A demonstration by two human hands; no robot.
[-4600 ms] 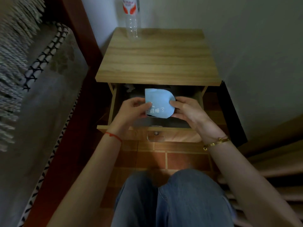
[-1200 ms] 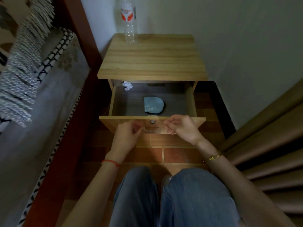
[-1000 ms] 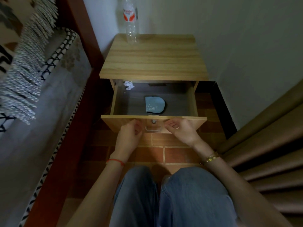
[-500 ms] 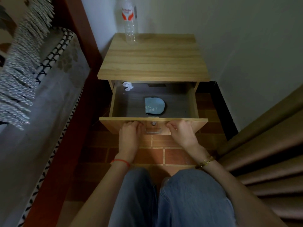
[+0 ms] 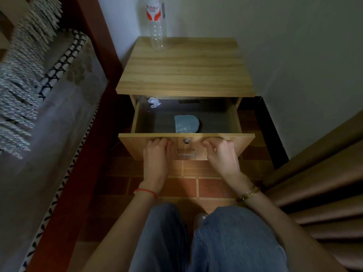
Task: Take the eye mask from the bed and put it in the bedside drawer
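Mask [image 5: 186, 123] lay flat in open drawer [image 5: 243, 142], near front edge, right of centre. I had left hand [image 5: 157, 152] and right hand [image 5: 221, 152] curled against drawer front, either side of handle [image 5: 186, 152], clutching nothing.

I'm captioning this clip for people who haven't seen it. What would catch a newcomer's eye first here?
Probably the open drawer of the wooden nightstand, with a folded blue eye mask lying inside near its front and a crumpled white scrap in its back left corner. Next, the left hand and right hand curled against the drawer front, either side of its handle.
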